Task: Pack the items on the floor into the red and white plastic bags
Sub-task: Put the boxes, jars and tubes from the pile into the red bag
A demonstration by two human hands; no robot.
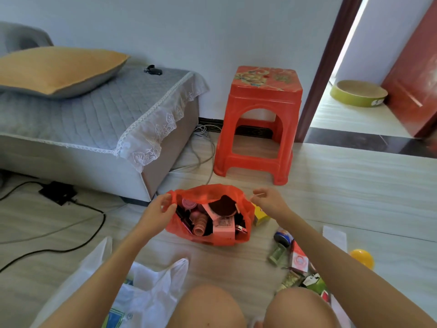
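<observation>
The red plastic bag (220,237) sits open on the floor, filled with several pink and dark cosmetic items. My left hand (159,209) grips the bag's left rim. My right hand (268,201) hovers at the bag's right rim with fingers curled in a pinch; whether it holds the thin plastic is unclear. The white plastic bag (146,290) lies crumpled near my left knee. Loose items lie at the right: a yellow box (260,215), a small can (283,236), a green jar (276,254), a red and white packet (299,259) and a yellow ball (361,258).
A red plastic stool (260,124) stands behind the bag. A grey sofa bed (94,119) with an orange cushion is at the left. Black cables (89,233) run over the floor at the left. An open doorway (354,102) is at the right.
</observation>
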